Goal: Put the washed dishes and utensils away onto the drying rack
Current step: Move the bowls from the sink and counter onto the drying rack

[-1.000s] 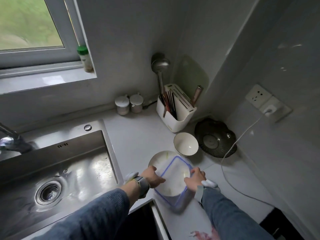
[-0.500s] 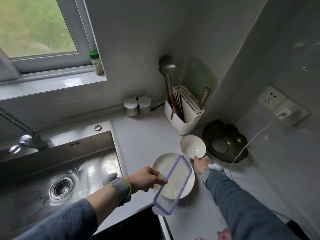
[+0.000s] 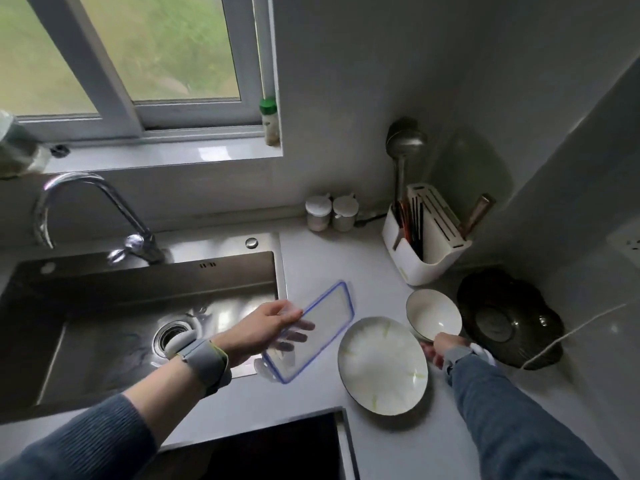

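A steel sink [image 3: 104,306] lies under and beyond the left hand [image 3: 263,329], its drain [image 3: 173,336] just left of that wrist. A curved tap [image 3: 86,209] rises behind the sink. Above it is a window [image 3: 138,57], with a green-capped bottle [image 3: 270,121] standing at the right end of the sill. Two small white jars [image 3: 330,213] stand side by side on the pale worktop [image 3: 339,265], well beyond both hands. A dark scalloped dish [image 3: 509,318] sits just beyond and to the right of the right hand [image 3: 445,348], with a white cable [image 3: 571,336] trailing across its right edge. A dark hob [image 3: 277,448] lies nearest the person, between the two forearms.
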Available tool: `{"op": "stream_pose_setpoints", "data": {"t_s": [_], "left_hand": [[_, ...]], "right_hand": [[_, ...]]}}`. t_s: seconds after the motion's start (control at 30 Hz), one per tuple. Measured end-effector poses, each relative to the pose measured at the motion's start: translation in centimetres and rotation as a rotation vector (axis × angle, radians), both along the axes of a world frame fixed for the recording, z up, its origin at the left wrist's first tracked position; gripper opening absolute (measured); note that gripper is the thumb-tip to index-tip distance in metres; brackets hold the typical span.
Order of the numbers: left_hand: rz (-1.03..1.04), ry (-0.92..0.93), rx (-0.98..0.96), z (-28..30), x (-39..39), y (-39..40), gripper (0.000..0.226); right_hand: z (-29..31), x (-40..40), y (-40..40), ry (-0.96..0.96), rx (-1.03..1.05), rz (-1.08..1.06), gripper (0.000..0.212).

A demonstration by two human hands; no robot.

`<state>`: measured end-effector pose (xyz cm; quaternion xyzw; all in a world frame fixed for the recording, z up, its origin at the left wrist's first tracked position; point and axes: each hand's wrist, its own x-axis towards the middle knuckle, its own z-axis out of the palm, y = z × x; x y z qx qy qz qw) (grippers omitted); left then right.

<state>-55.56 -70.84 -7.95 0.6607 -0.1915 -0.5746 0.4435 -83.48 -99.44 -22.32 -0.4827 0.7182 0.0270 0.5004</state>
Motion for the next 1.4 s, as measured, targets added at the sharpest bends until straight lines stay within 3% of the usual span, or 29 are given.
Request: {"op": "stream_pose_setpoints", "data": {"t_s": [0.1,0.37,0.6,0.73,0.9,1.03,1.3,1.4], "left_hand": [[0.094,-0.043,-0.002,-0.2,0.8,1.1,0.033],[0.269,-0.087,0.022,0.8,3.6,5.2,0.006],[0.344,-0.144,0.021,1.7,7.3,12.4,0.023],[0.419,-0.166,0.029,2.8,9.4,17.4,0.036],[0.519,-0.205,-0.003,4.1,11.9,25.6,0.025],[0.579,-0.263,-0.016,5.5,13.9,34.4,0.019],[0.756,-0.378,-0.002,5.8,16.9,47.6,0.006],[0.831,-0.383,0.017,5.8,17.8,51.8,0.026]], "right_hand": [[0.4,-0.3,0.2,-0.084,-0.022,-0.058,0.043],[0.9,1.3,0.1,-0.077,-0.144,-0.120,0.043],[4.5,8.9,5.5,-0.106,-0.191,-0.005,0.039],[6.5,15.2,12.0,-0.145,-0.231,-0.072,0.038],[8.4,23.2,20.6,-0.234,-0.167,0.016,0.040],[9.2,29.2,29.3,-0.260,-0.167,0.219,0.029],[9.9,38.1,42.4,-0.303,-0.195,0.508,0.029],[7.9,41.3,45.1,-0.297,-0.173,0.606,0.045]]}}
